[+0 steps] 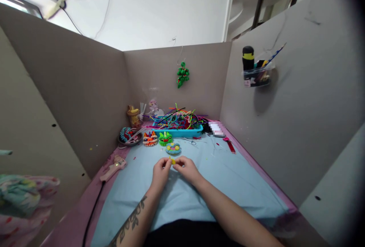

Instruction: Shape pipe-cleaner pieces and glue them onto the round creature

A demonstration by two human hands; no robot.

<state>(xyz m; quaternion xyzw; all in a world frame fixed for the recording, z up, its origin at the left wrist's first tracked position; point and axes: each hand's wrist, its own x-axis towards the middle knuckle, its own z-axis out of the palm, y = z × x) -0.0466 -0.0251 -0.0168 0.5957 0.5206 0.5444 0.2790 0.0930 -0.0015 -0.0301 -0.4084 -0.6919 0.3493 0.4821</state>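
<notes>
Between the fingertips of both hands, above the blue cloth, is a small yellow piece (172, 161) that looks like a bit of pipe cleaner. My left hand (161, 169) pinches it from the left with thumb and forefinger. From the right, my right hand (186, 168) grips it in a pinch too, its fingers curled. Just beyond the fingertips lies a light-blue fuzzy piece with yellow rounds (173, 148). A green fuzzy animal head (165, 139) and an orange-and-white one (149, 139) sit behind it to the left.
A turquoise tray (179, 133) heaped with pipe cleaners (182, 119) stands at the back. Scissors (192, 141) lie before it. On the left are a pink glue gun (114, 169) with a black cord and a dark bowl (130, 140). Grey panels (176, 94) enclose the table.
</notes>
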